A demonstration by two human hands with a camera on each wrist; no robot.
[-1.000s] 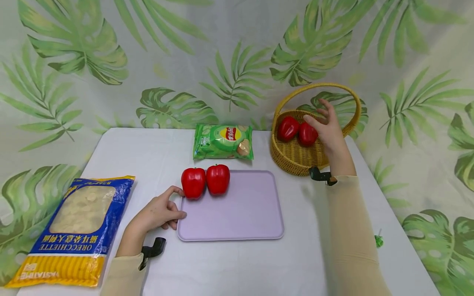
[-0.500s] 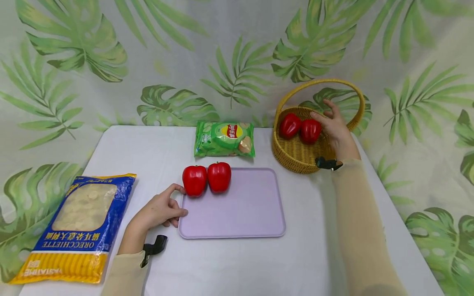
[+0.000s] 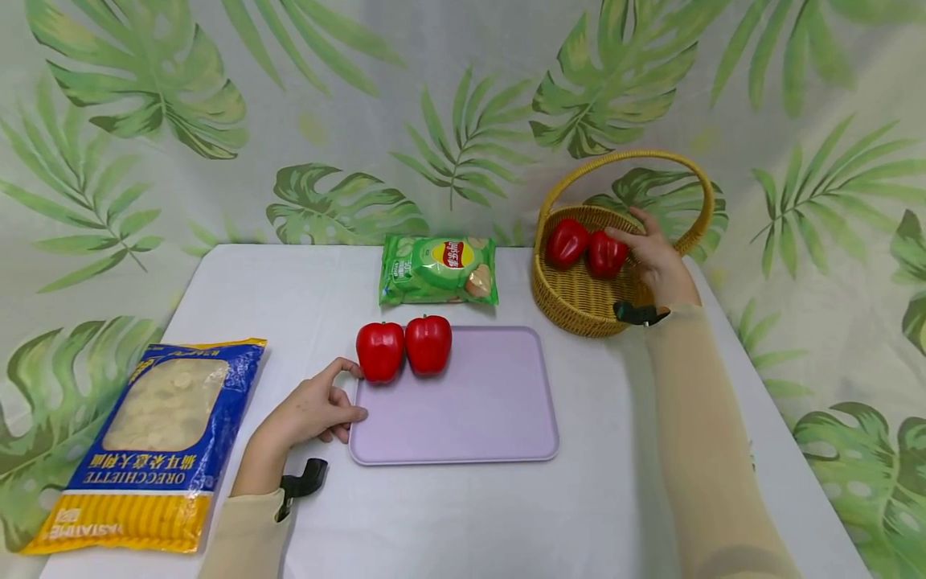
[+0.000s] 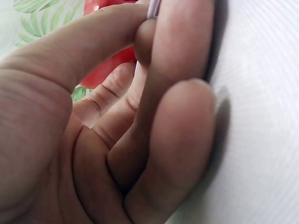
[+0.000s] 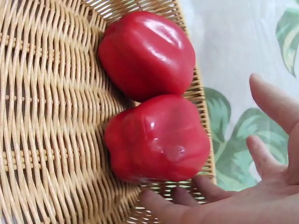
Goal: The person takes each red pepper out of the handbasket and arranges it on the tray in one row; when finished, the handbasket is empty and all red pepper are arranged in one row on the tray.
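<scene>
Two red bell peppers stand side by side at the back left corner of a lilac tray. My left hand holds the tray's left edge with curled fingers; in the left wrist view the tray's rim shows only partly between the fingers. A wicker basket with a tall handle holds two more red bell peppers, touching each other. My right hand reaches over the basket's right side, fingers spread around the nearer pepper without gripping it. Contact there cannot be made out.
A green chip bag lies behind the tray. At the left lies a large blue and yellow orecchiette bag. A leaf-patterned cloth rises behind the white table. The basket's handle arches above the peppers.
My right hand first drew a little to the right, then came down lower toward the right pepper in the basket. My left hand stays at the tray's edge.
</scene>
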